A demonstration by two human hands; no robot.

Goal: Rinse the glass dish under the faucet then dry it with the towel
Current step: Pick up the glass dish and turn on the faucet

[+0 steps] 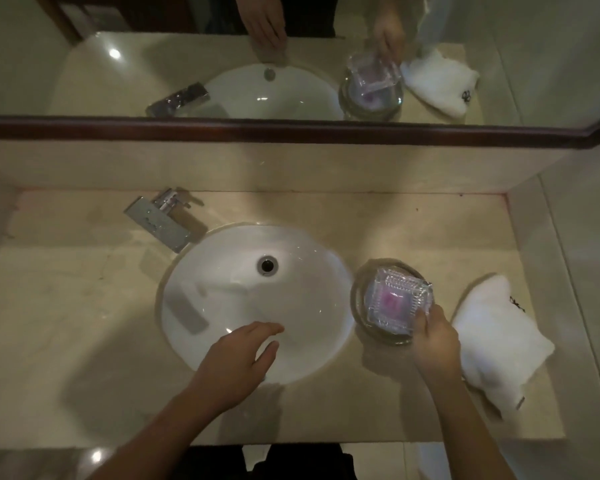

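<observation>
A square cut-glass dish [397,299] with something pink showing through its middle is tilted over a round glass bowl [361,306] on the counter, right of the sink. My right hand [435,336] grips the dish by its near right corner. My left hand [241,358] hovers open over the near edge of the white sink [222,292], fingers apart and holding nothing. The chrome faucet [160,221] stands at the sink's far left, and I see no water running. A white towel [497,341] lies crumpled on the counter right of the dish.
The beige stone counter [66,306] runs to both sides of the sink. A wall mirror [291,57] with a dark wooden frame stands behind it and reflects the scene. A side wall [586,271] closes the counter on the right.
</observation>
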